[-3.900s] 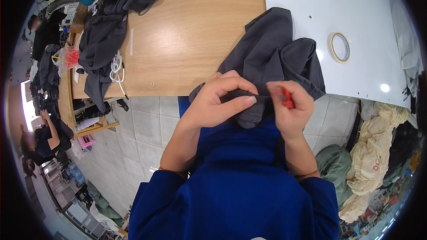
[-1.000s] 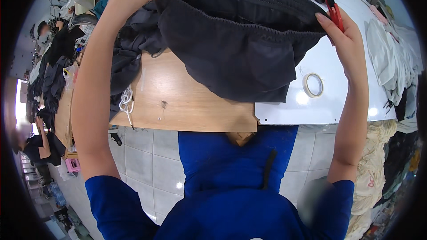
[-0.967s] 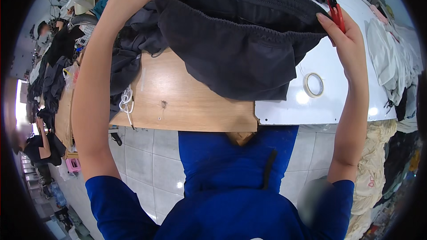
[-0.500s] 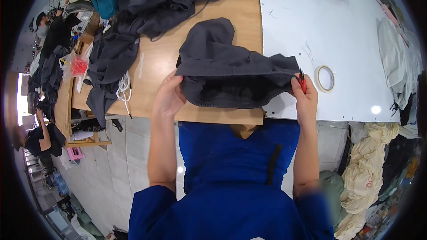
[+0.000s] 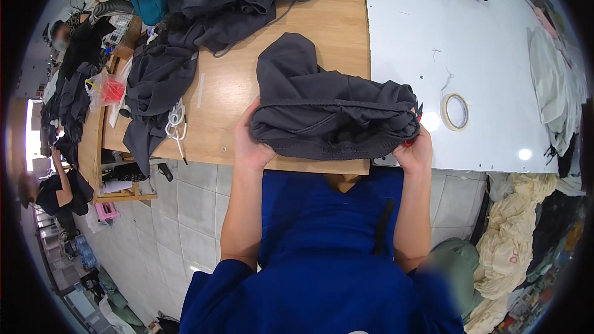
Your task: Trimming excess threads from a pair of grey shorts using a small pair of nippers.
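A dark grey garment is held up between my two hands over the near edge of the tables, its stitched, gathered opening toward me. My left hand grips the left end of that opening, with some fingers hidden behind the cloth. At the right end, my right hand is closed on the edge. Small red snips with dark points are also in my right hand, mostly covered by fingers and fabric. The upper part of the garment rests on the wooden table.
More dark grey garments lie heaped at the far left, by a coiled white cord. A tape roll and loose threads are on the white table. Cream cloth is piled at right. Another person is at far left.
Both hands have come closer together and slightly lower. The garment's opening, stretched wide before, is now narrower and partly folded. The snips are more hidden.
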`<state>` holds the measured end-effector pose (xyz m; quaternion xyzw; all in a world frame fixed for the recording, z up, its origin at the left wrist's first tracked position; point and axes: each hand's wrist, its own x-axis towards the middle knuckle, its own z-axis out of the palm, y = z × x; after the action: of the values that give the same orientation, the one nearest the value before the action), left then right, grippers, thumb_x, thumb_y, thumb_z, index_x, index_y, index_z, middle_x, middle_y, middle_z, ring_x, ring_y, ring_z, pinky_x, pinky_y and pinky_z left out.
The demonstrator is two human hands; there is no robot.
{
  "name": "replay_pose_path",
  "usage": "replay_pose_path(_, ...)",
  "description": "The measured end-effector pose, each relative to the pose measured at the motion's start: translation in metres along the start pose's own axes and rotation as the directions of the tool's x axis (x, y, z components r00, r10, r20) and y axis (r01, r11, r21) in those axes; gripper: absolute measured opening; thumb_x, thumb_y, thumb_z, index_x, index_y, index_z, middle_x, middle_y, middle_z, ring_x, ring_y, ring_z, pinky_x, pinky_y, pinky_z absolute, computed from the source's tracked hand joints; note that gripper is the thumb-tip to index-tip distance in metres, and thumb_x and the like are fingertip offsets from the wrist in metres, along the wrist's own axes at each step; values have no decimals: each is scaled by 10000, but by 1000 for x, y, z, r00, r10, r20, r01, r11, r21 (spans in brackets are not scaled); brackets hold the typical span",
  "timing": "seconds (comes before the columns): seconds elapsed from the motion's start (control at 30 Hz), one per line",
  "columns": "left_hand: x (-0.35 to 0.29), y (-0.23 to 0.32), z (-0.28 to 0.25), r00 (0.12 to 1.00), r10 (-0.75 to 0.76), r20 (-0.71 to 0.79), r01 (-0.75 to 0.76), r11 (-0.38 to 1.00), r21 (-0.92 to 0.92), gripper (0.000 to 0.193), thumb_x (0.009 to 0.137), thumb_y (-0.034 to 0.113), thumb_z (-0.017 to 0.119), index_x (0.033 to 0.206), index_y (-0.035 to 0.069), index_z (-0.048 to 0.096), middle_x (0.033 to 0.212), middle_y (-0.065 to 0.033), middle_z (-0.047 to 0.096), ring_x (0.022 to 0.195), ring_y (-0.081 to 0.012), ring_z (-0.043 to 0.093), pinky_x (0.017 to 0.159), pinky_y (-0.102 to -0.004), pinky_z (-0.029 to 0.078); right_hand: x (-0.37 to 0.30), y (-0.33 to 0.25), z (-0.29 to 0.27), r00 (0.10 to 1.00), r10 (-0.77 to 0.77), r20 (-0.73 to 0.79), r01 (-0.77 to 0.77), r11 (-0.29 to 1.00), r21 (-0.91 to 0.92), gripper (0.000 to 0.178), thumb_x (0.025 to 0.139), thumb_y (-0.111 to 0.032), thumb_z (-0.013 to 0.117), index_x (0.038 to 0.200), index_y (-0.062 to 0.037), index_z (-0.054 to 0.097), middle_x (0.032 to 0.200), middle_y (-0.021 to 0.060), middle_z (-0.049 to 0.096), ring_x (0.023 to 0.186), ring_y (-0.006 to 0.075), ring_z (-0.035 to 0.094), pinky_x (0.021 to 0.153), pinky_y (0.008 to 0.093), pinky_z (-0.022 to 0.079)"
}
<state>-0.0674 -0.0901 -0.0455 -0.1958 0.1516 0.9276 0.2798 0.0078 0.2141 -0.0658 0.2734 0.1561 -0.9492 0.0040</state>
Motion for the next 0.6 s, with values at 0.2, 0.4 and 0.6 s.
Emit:
replay_pose_path(0.2, -2, -8, -6, 996, 39, -87, -28, 993, 118, 419, 953, 314, 398, 1156, -22, 546, 1180, -171, 577, 1103, -299, 546, 984, -433, 402, -4, 8, 1, 985, -133, -113, 91, 943, -320, 281, 934, -201, 494, 1124, 2, 542, 1100, 113, 614, 1012, 217, 596, 834, 347, 500)
replay_pose_path(0.4, -10, -15, -7, 966, 200, -163, -110, 891, 442, 329, 958, 265, 449, 1203, 59, 523, 1206, -97, 549, 1133, -234, 503, 981, -364, 373, -8, 24, 2, 782, -590, 202, 392, 212, -895, 205, 943, -156, 496, 1032, 0, 593, 933, 29, 587, 824, 101, 509, 769, 219, 396)
replay_pose_path(0.6, -22, -34, 44, 608, 435, 664, -303, -646, 701, 458, 746, 162, 688, 1176, 81, 552, 1184, -116, 513, 1105, -276, 471, 954, -356, 348, -45, 33, 55, 490, -267, 830, 544, -650, -531, 328, 747, -36, 575, 1068, -87, 624, 1168, 87, 555, 1053, 262, 503, 921, 375, 357)
